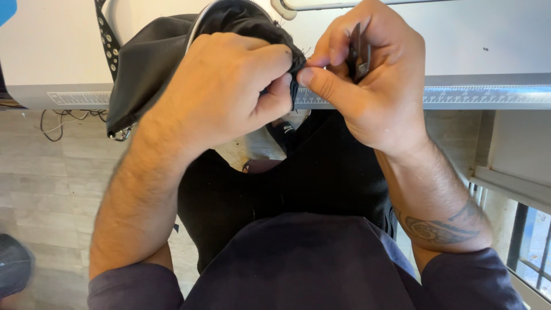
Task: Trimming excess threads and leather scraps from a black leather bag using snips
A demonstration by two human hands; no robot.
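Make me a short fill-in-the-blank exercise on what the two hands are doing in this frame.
1. The left hand grips a garment whose colour is ____.
2. The right hand pinches the garment's edge and also holds a small ____ tool between its fingers.
3. Along the front edge of the white table runs a printed ____.
4. A zipper and a studded ____ show on the garment.

Missing words: black; metal; ruler; strap
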